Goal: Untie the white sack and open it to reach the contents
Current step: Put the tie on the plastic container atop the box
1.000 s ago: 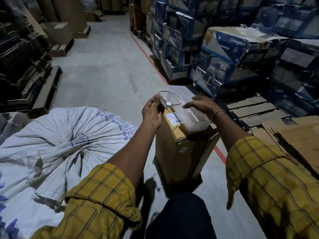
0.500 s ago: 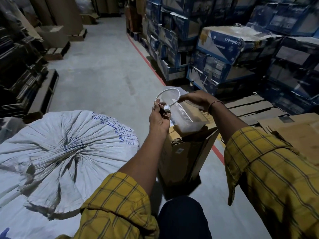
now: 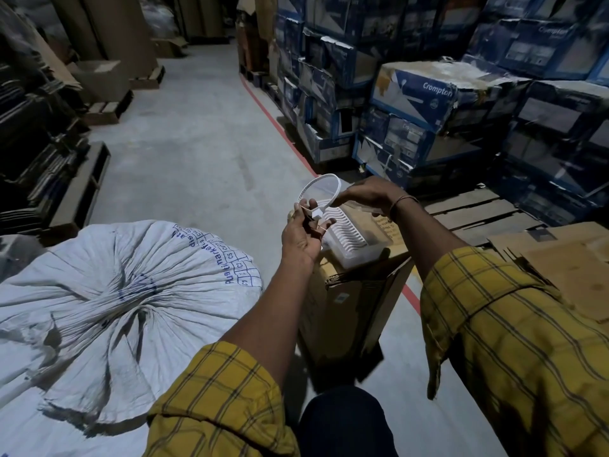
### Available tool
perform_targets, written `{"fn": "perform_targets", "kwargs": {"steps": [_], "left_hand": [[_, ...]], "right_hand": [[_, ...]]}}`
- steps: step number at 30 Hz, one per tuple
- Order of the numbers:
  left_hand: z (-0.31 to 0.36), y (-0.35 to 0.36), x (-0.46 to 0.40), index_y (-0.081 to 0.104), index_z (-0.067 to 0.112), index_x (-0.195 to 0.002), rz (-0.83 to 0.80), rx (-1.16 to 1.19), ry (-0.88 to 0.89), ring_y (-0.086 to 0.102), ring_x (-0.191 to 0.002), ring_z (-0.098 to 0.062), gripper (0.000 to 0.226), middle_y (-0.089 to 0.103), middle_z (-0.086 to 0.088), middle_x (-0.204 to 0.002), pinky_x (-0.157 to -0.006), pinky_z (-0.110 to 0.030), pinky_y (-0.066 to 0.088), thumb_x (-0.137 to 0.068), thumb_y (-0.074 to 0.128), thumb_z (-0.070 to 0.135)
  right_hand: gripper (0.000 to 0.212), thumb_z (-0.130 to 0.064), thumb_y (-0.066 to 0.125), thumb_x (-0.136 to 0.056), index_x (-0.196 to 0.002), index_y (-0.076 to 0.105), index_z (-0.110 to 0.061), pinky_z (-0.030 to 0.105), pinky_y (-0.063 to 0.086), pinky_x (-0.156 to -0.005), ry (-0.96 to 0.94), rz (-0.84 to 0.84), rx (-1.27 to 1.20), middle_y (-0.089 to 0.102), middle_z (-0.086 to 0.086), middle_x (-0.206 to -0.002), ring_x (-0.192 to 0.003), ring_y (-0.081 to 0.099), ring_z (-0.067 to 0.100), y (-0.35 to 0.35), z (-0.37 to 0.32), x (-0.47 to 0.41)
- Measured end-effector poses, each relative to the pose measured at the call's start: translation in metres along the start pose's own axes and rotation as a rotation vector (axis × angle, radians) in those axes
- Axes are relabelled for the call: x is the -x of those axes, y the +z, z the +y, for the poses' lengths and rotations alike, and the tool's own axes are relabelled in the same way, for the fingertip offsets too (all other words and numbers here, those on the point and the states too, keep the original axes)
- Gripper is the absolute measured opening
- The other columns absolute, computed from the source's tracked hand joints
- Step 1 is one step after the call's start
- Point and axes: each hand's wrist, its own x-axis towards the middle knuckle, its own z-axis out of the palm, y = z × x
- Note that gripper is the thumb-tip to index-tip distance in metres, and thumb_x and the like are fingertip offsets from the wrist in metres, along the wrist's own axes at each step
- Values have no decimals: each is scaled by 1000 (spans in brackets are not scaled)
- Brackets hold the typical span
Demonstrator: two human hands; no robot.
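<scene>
The big white woven sack [image 3: 108,301] lies at my lower left, its mouth gathered into a twisted pucker near its middle. A white looped cable tie [image 3: 319,189] is held up in front of me, away from the sack. My left hand [image 3: 301,234] pinches the tie's locking head and tail end. My right hand [image 3: 365,196] grips the loop's right side. Both hands are over a brown cardboard box [image 3: 349,301] that carries a clear plastic bag of white ribbed parts [image 3: 349,234].
Stacked blue Crompton cartons [image 3: 418,103] fill the right side behind a red floor line [image 3: 280,127]. Wooden pallets [image 3: 474,212] and flat cardboard [image 3: 566,265] lie at right. Dark stacks and pallets [image 3: 49,153] line the left. Grey concrete aisle [image 3: 197,143] runs ahead.
The cable tie loop has tilted more upright and risen slightly. My right hand has shifted from the box top onto the loop, while my left hand keeps pinching the tie's head.
</scene>
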Motion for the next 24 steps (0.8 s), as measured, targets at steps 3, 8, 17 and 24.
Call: {"fn": "perform_targets", "kwargs": {"steps": [3, 8, 17, 24], "left_hand": [[-1, 0, -2, 58, 4, -126, 20, 16, 1, 67, -101, -30, 29, 71, -11, -95, -111, -73, 39, -105, 55, 24], [1, -1, -7, 58, 7, -122, 7, 21, -16, 66, -108, -32, 27, 73, -7, -88, -109, -75, 39, -105, 55, 26], [0, 0, -4, 63, 4, -112, 38, -17, -9, 72, -77, -21, 21, 73, -10, -82, -104, -61, 52, -105, 56, 23], [4, 14, -6, 74, 4, -108, 70, -234, 38, 71, -77, -20, 18, 75, -8, -83, -78, -37, 64, -97, 69, 18]], "right_hand": [[80, -41, 86, -72, -140, 56, -11, 43, 45, -94, 5, -2, -51, 48, 15, -153, -133, 48, 35, -8, -3, 2], [71, -45, 76, -83, -144, 49, -18, 39, 47, -88, 33, -72, -92, 46, 15, -147, -113, 52, 32, -27, -5, 7], [73, -44, 73, -87, -149, 47, -16, 39, 40, -91, -23, -43, -268, 41, 15, -155, -127, 47, 35, -25, 4, 10], [55, -52, 75, -81, -124, 69, -18, 33, 41, -74, -80, 108, -510, 62, 3, -116, -95, 53, 20, -23, 10, 19]]}}
